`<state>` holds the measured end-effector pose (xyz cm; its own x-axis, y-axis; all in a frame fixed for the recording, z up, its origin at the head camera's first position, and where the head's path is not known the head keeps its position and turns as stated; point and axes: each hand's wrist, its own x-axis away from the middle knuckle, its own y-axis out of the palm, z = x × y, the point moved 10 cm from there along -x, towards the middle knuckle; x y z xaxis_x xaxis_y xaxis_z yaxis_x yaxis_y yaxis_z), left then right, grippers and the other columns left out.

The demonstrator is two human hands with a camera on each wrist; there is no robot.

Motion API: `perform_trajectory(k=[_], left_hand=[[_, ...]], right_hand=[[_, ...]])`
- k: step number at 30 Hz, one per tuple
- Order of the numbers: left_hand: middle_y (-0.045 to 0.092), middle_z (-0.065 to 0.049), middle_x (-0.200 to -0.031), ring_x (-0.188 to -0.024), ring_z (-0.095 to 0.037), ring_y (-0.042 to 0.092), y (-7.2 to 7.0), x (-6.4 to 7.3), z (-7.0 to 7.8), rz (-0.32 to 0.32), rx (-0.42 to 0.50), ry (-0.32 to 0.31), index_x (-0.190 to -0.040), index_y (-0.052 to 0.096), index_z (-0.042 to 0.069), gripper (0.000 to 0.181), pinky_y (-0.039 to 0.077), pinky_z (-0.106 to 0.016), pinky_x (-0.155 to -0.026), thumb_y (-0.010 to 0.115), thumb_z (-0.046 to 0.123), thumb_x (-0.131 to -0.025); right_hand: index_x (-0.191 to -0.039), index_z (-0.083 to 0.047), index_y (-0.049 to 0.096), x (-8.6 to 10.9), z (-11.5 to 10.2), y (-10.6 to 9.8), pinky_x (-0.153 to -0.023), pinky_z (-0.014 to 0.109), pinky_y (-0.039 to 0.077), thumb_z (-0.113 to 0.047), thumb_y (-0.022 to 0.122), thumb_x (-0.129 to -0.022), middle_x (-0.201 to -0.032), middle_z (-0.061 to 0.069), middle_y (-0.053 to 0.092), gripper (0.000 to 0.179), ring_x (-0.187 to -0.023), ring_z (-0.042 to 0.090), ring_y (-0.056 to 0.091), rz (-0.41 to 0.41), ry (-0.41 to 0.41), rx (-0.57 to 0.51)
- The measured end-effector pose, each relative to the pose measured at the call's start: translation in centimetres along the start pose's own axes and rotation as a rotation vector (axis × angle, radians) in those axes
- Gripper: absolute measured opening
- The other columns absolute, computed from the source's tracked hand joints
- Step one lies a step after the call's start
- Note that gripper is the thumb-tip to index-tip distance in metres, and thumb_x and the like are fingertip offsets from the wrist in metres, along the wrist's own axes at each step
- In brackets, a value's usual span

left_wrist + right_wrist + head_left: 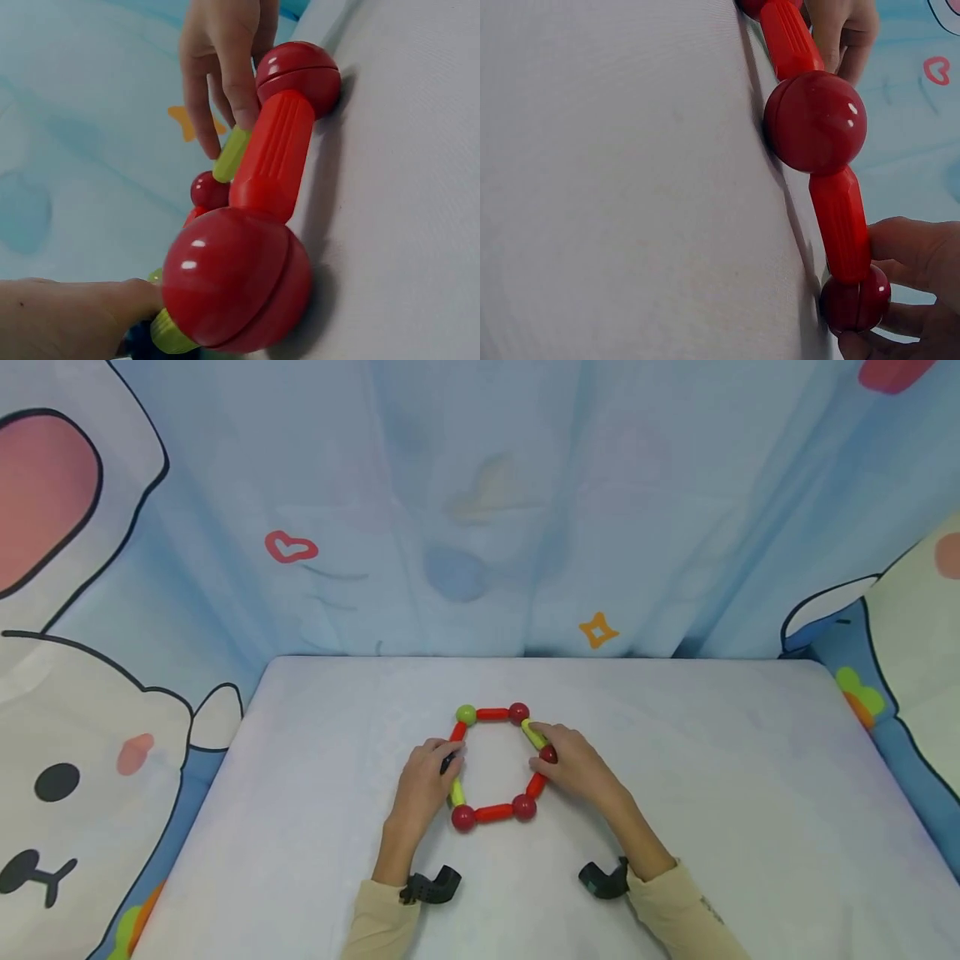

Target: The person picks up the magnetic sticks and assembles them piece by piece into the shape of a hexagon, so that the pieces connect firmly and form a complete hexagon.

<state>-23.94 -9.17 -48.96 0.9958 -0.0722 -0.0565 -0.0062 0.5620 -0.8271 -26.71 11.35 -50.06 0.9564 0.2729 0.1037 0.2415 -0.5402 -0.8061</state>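
Observation:
A closed six-sided ring of balls and rods lies on the white table. My left hand (422, 783) grips its left corner, around a dark blue ball (447, 763) mostly hidden by the fingers. A red rod (458, 732) and a yellow-green rod (457, 792) run from that corner. On the opposite side my right hand (579, 766) holds a dark red ball (856, 300) between thumb and fingers. Its fingertips also reach the upper yellow-green rod (534, 734). Nearest me are two dark red balls (463, 818) joined by a red rod (274, 154).
At the ring's far side a green ball (466, 715) and a dark red ball (519, 713) flank a red rod (492, 714). The white table (750, 777) extends around the ring. Behind it hangs a blue patterned curtain (480, 527). Both wrists wear black camera mounts (433, 886).

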Motion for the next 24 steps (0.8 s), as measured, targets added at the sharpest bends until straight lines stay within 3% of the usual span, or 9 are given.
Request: perform_trajectory(k=[5,12,19,24], left_hand=[[0.065,-0.004,-0.122,-0.105,-0.022,0.058,-0.25,-0.28,-0.66,0.049,-0.002,-0.032,-0.123,0.068,0.020,0.030,0.055,-0.034,-0.082,0.064,0.027,-0.093],[0.066,-0.007,-0.118,-0.101,-0.024,0.061,-0.64,-0.61,-0.60,0.097,0.027,-0.024,-0.121,0.069,0.017,0.030,0.053,-0.035,-0.081,0.065,0.025,-0.093],[0.064,-0.007,-0.121,-0.106,-0.024,0.060,-0.39,-0.51,-0.80,0.040,0.053,-0.012,-0.123,0.067,0.017,0.031,0.054,-0.037,-0.089,0.063,0.028,-0.094],[0.064,-0.006,-0.121,-0.104,-0.020,0.060,-0.49,-0.44,-0.84,-0.010,0.109,0.021,-0.124,0.067,0.016,0.031,0.055,-0.033,-0.085,0.062,0.026,-0.095]], right_hand=[[-0.141,-0.009,0.048,-0.01,0.05,0.09,-0.095,0.047,0.053,-0.021,0.070,-0.087,-0.132,0.016,0.058,0.059,-0.112,0.029,0.054,-0.023,0.003,-0.033],[-0.141,-0.008,0.049,-0.12,-0.21,-0.34,-0.096,0.048,0.052,-0.019,0.069,-0.088,-0.132,0.017,0.058,0.058,-0.114,0.030,0.054,-0.033,-0.020,-0.047],[-0.141,-0.007,0.048,-0.12,0.07,-0.27,-0.097,0.048,0.051,-0.018,0.069,-0.088,-0.132,0.019,0.057,0.058,-0.115,0.031,0.054,-0.060,-0.021,-0.057],[-0.141,-0.007,0.048,-0.16,0.25,-0.23,-0.096,0.047,0.052,-0.017,0.068,-0.088,-0.128,0.018,0.057,0.057,-0.112,0.029,0.053,-0.074,-0.019,-0.071]])
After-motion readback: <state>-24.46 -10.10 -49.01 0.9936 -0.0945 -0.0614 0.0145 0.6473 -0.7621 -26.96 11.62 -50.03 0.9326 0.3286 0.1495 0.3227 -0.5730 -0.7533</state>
